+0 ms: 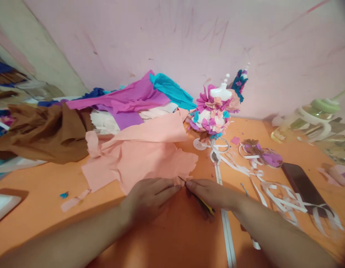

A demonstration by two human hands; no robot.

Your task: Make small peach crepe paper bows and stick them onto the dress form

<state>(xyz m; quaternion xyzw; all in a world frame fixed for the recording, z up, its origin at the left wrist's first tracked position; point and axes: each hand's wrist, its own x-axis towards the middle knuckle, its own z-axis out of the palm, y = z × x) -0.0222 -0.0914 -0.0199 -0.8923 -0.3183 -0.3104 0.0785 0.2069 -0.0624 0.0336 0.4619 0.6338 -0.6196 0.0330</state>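
Observation:
Pinched in my left hand point(151, 194) is the near edge of a peach sheet of crepe paper point(150, 162), which lies wrinkled across the table. My right hand point(213, 192) is closed around scissors point(208, 207) with yellow on the handle. Their dark, thin blade tips reach up and left to the paper's edge, close to my left fingertips. The fingers of my right hand partly cover the scissors. Behind the paper, on the right, stands a small white dress-form figure point(223, 91) decorated with pink, purple, blue and peach paper ruffles.
Brown crepe paper point(50, 134), purple paper point(128, 96) and turquoise paper point(172, 89) lie along the wall. To the right are white ribbons point(278, 195), a dark phone point(305, 188) and a clear bottle with a green lid point(325, 108). A white strip point(225, 223) runs beside my right wrist.

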